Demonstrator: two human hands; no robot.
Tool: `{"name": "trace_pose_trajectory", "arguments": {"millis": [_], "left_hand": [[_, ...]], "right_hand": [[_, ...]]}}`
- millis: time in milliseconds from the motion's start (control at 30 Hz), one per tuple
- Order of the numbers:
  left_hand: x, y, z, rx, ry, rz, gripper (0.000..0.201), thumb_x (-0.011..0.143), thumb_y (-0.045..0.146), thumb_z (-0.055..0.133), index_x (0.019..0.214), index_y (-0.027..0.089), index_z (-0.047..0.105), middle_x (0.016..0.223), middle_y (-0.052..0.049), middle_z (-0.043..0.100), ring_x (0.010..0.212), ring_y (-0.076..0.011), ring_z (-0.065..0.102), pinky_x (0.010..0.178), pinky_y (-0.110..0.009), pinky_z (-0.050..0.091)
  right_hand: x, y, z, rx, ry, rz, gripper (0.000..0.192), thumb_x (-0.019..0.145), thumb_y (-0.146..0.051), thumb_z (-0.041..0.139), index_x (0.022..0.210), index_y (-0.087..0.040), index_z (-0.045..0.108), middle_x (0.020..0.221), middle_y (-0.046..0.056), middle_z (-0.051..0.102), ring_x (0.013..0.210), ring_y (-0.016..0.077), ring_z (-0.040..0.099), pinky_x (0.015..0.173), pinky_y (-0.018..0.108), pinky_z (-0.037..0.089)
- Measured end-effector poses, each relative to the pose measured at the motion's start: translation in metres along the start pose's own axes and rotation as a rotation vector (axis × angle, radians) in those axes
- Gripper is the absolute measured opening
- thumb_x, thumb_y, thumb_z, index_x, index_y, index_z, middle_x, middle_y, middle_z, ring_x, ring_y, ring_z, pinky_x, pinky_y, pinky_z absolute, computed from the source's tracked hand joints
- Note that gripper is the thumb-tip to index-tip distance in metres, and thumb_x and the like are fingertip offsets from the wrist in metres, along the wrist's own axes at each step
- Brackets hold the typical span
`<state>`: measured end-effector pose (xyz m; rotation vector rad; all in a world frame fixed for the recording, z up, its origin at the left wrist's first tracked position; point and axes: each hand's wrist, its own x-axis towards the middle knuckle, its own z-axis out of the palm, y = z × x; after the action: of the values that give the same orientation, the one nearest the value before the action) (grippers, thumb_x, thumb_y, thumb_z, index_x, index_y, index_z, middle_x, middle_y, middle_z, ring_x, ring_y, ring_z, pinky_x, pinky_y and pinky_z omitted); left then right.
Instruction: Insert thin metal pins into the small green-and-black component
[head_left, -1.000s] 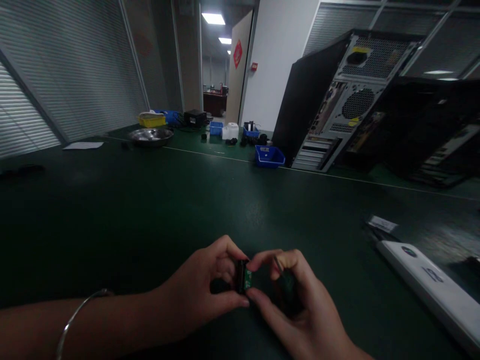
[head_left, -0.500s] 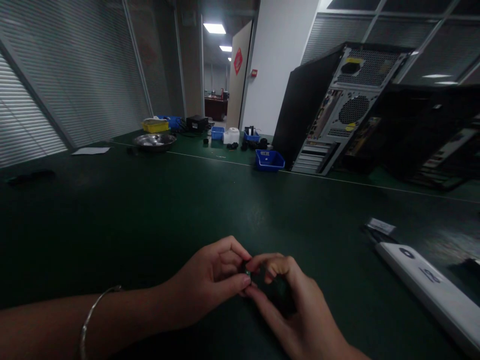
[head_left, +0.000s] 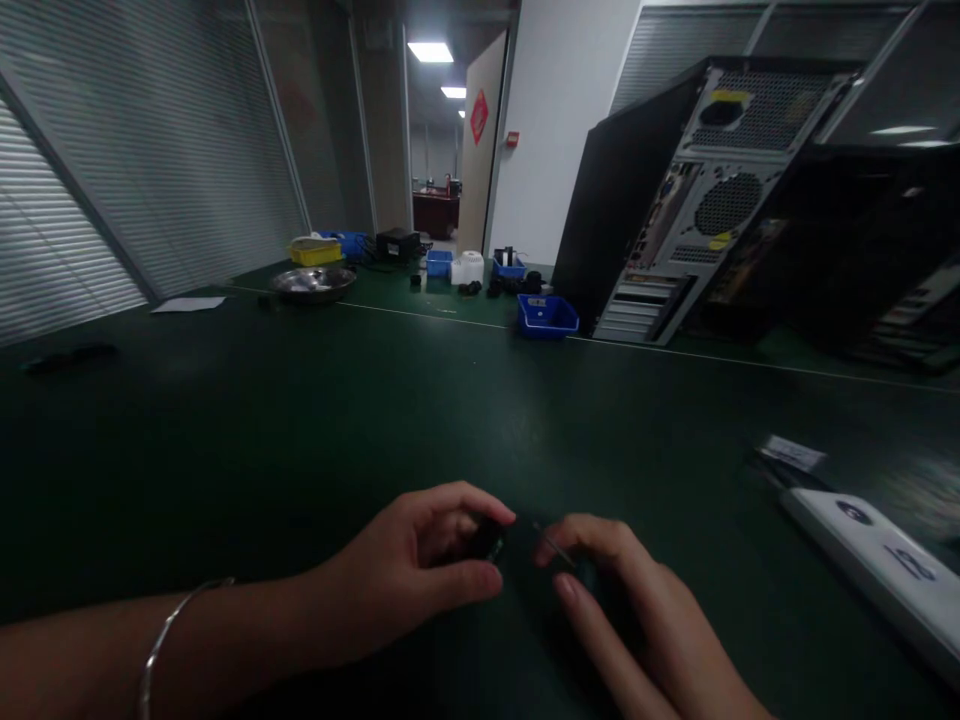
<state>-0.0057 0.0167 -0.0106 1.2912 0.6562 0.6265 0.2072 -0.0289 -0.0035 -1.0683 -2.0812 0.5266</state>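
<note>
Between the thumb and forefinger of my left hand (head_left: pixel 427 560) is a small dark part (head_left: pixel 491 540) with a hint of green on it. Its exact kind is too dark to tell. A short gap away, my right hand (head_left: pixel 637 610) has its fingers curled around a thin, rod-like metal piece (head_left: pixel 555 545); the rest of that piece is hidden in the dark of the palm. Both hands are just above the dark green table (head_left: pixel 337 420), and they do not touch each other.
A white box-like device (head_left: pixel 885 550) with a label lies at the right. Behind are a blue bin (head_left: pixel 547 318), a tilted computer tower (head_left: pixel 675 200), a metal bowl (head_left: pixel 313 285) and a yellow tray (head_left: pixel 315 252). A dark object (head_left: pixel 71 358) lies far left.
My hands have come apart, the right one moving right and away from the left. The thin metal piece now shows in my right fingers. The view has shifted slightly.
</note>
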Motion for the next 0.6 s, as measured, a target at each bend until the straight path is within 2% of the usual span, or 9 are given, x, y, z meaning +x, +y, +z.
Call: {"name": "trace_pose_trajectory", "arguments": {"millis": [67,133,267,333,500,600], "left_hand": [[0.001,-0.001,-0.001,0.026,0.007,0.046,0.039,0.073,0.013,0.07,0.109,0.02,0.059,0.107,-0.005,0.059,0.102,-0.019,0.057,0.088,-0.032,0.043],[0.002,-0.002,-0.002,0.088,0.043,0.07,0.036,0.074,0.014,0.069,0.109,0.021,0.061,0.11,-0.005,0.056,0.102,-0.0192,0.056,0.088,-0.032,0.043],[0.001,-0.004,-0.004,0.186,0.078,-0.018,0.031,0.083,0.023,0.061,0.114,0.023,0.06,0.09,-0.002,0.061,0.083,-0.0149,0.059,0.077,-0.029,0.046],[0.0,-0.004,-0.004,0.216,0.084,-0.015,0.029,0.084,0.024,0.059,0.113,0.023,0.06,0.084,-0.001,0.061,0.079,-0.0144,0.058,0.074,-0.028,0.046],[0.0,0.0,-0.006,0.234,0.027,0.116,0.028,0.083,0.018,0.059,0.11,0.02,0.061,0.107,-0.006,0.059,0.096,-0.0187,0.057,0.083,-0.03,0.045],[0.001,0.0,-0.006,0.238,0.047,0.117,0.026,0.081,0.016,0.06,0.107,0.02,0.063,0.104,-0.005,0.059,0.095,-0.018,0.057,0.082,-0.029,0.045]], "right_hand": [[0.0,0.003,0.0,-0.023,-0.033,-0.009,0.031,0.088,-0.014,0.049,0.115,-0.028,0.048,0.091,0.001,0.065,0.081,0.0147,0.066,0.065,0.018,0.054],[0.001,0.006,0.0,-0.032,-0.075,-0.019,0.032,0.088,-0.014,0.05,0.116,-0.028,0.049,0.096,0.002,0.065,0.085,0.0148,0.066,0.07,0.019,0.054],[0.005,0.011,0.001,-0.005,-0.115,-0.049,0.035,0.087,-0.011,0.052,0.117,-0.029,0.051,0.095,0.001,0.065,0.086,0.0134,0.065,0.074,0.018,0.054],[0.006,0.012,0.001,0.015,-0.124,-0.065,0.036,0.086,-0.01,0.053,0.118,-0.029,0.052,0.094,0.001,0.065,0.084,0.0128,0.065,0.074,0.017,0.055],[0.008,0.01,0.0,0.03,-0.137,-0.069,0.036,0.086,-0.009,0.054,0.116,-0.028,0.056,0.093,0.002,0.066,0.082,0.0137,0.066,0.071,0.018,0.056],[0.007,0.009,0.0,0.035,-0.141,-0.063,0.036,0.085,-0.01,0.054,0.116,-0.028,0.057,0.093,0.003,0.067,0.08,0.0148,0.067,0.069,0.019,0.056]]}}
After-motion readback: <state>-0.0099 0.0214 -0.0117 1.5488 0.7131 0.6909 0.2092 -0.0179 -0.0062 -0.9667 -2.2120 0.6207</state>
